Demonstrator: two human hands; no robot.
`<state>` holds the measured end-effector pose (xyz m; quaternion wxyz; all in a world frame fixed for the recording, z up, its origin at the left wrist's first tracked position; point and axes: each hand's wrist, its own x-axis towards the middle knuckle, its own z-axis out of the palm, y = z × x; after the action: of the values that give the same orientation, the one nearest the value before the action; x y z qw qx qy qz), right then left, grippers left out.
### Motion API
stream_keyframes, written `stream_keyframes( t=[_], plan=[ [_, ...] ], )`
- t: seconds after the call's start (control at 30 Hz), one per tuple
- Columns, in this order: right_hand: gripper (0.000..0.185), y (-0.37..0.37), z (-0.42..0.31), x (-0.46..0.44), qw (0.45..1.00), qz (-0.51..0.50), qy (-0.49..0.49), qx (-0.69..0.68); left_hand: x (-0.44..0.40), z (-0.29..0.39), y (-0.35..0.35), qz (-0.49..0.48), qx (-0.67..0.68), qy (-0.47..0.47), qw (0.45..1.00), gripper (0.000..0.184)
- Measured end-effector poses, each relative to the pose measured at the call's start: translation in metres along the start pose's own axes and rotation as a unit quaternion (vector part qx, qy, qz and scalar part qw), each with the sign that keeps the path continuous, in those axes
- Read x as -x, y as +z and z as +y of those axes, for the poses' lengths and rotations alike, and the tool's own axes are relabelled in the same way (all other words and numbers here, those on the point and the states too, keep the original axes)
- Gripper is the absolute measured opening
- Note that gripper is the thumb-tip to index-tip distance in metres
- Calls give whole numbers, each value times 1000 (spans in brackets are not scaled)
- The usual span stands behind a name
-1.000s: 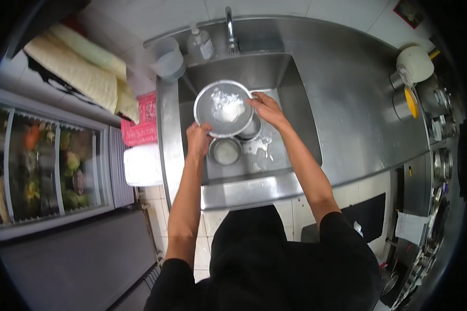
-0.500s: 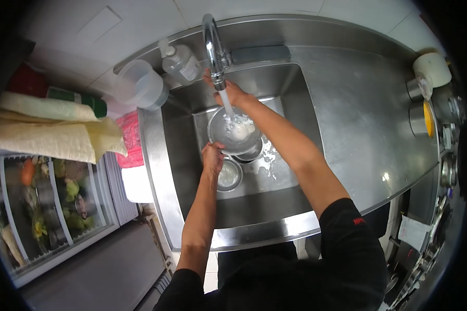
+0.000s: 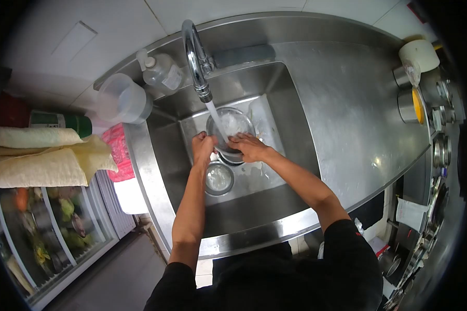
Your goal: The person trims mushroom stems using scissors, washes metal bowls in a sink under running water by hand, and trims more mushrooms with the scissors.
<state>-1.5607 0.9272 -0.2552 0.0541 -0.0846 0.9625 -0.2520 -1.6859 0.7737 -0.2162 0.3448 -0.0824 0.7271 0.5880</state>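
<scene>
Water runs from the curved faucet (image 3: 196, 62) into a round metal bowl (image 3: 252, 120) inside the steel sink (image 3: 301, 140). Whitish, frothy contents show in the bowl. My left hand (image 3: 204, 147) is closed on the bowl's left rim. At the near right side of the bowl, my right hand (image 3: 250, 147) has its fingers stretched out toward the stream, over the bowl; the fingertips are partly hidden by the water. A smaller round metal bowl (image 3: 219, 179) with cloudy liquid stands on the sink floor below my left hand. Part of another round vessel shows beneath the held bowl.
A pump bottle (image 3: 163, 72) and a translucent plastic tub (image 3: 122, 98) stand left of the faucet. Cream cloths (image 3: 41, 160) lie above a glass-topped case of vegetables (image 3: 46, 228). The steel counter (image 3: 363, 114) extends right, with metal pots (image 3: 409, 106) at its edge.
My right hand has come from behind the faucet stream to the near right side of the bowl. My left hand still grips the bowl's rim. The whole view has shifted slightly.
</scene>
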Motion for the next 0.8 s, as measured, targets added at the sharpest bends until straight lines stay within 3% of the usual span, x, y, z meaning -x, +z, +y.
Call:
stream_keyframes(
  t=[0.03, 0.07, 0.17, 0.2, 0.23, 0.3, 0.33, 0.43, 0.47, 0.57, 0.7, 0.73, 0.8],
  plan=[
    [48, -2, 0, 0, 997, -9, 24, -66, -3, 8, 1, -19, -63, -1, 998, 9],
    [43, -3, -2, -1, 990, -18, 48, -132, -5, 15, 6, -6, -102, 62, 993, 10],
    [27, -49, -43, -2, 910, -46, 271, -311, -2, 34, 31, 21, -191, 216, 957, 19],
    [25, -35, -46, 1, 875, 106, 237, -409, 6, 45, 44, 23, -200, 247, 948, 23],
    [24, -35, -51, -5, 841, 170, 224, -463, 7, 50, 50, 26, -210, 279, 937, 27],
    [22, -38, -62, -18, 750, 293, 194, -560, -10, 44, 53, -48, -76, 289, 953, 29],
    [18, -70, -66, -12, 808, 161, 308, -476, -16, 34, 52, -86, -8, 290, 953, 31],
    [22, -53, -68, -24, 833, 292, 207, -422, -8, 27, 45, -104, 216, 38, 970, 48],
    [30, -55, -63, -24, 900, 222, 196, -319, 16, 35, 43, -130, 235, -15, 963, 64],
    [34, -44, -69, -18, 961, 124, 154, -194, 35, 33, 30, -137, 73, 49, 987, 85],
    [57, -48, -64, -5, 987, -22, 117, -104, 8, 17, 4, -88, 72, -12, 993, 53],
    [66, -41, -56, -2, 992, -53, 112, 27, 26, 29, 5, -68, 63, -1, 996, 54],
    [67, -35, -42, 2, 986, -47, 108, 115, 39, 36, 7, -54, 2, -17, 998, 60]
  ],
)
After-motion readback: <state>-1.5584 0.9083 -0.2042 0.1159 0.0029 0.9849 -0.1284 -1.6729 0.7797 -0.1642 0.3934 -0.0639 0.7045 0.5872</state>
